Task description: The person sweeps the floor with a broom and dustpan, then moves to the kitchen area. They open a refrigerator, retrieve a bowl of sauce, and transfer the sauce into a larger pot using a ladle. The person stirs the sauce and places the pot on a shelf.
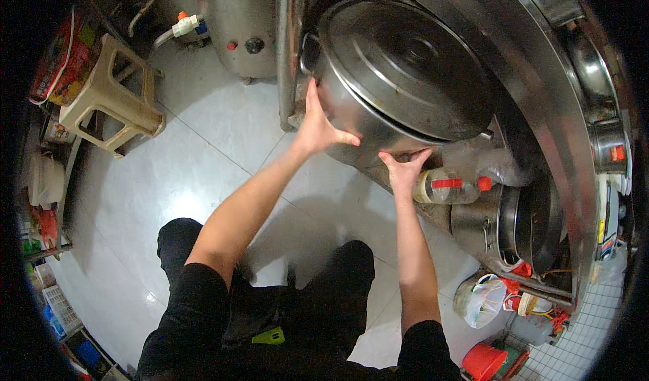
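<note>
A large stainless steel stockpot stands before me on the low shelf beneath a steel worktable. Its round metal lid lies on top, with a dark gap showing under the near rim. My left hand is spread against the near side wall, thumb and fingers wide apart, below a loop handle. Farther right, my right hand presses the pot's side below the lid's edge, its fingertips partly hidden. Next to that hand lies a clear plastic bottle with a red cap and red label.
A second steel pot sits right of the bottle. The worktable's edge overhangs the shelf, and a metal leg rises left of the stockpot. A beige plastic stool, a steel tank and a red container stand around the tiled floor.
</note>
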`<state>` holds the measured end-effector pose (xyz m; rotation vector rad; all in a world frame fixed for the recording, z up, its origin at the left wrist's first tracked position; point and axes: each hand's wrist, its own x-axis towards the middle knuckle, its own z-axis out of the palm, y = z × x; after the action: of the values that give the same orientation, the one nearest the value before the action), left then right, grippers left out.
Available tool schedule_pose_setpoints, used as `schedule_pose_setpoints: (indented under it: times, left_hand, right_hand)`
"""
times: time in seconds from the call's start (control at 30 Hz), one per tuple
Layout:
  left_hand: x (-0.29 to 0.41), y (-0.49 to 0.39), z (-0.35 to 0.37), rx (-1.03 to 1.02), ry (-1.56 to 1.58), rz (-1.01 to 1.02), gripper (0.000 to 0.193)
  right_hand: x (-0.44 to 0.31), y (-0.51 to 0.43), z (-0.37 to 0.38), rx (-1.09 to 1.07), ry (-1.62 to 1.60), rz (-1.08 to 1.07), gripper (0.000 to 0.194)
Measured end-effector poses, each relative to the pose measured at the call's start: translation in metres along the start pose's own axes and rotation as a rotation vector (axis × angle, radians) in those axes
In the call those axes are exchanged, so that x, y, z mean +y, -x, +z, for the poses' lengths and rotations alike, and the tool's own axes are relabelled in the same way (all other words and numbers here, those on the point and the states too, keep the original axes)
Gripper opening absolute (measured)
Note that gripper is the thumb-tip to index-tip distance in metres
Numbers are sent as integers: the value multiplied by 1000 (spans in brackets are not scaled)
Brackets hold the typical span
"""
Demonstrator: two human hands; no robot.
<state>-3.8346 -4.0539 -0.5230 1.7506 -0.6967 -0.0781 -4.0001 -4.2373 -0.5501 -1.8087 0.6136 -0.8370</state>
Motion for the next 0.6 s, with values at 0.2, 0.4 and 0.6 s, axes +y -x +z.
schedule_pose_setpoints:
  times: [0.2,0.4,0.6]
  left_hand:
    - [-15,-43,-20,-124,228,-11,163]
    - [-15,-53,10,22,22,-56,164]
    - [-6,-58,45,150,-2,-110,157]
  right_hand:
    - [-17,-11,30,81,100,-7,138]
    - [10,-61,21,-26,-59,-24,136]
    - [29,-113,-5,-143,-79,43,122]
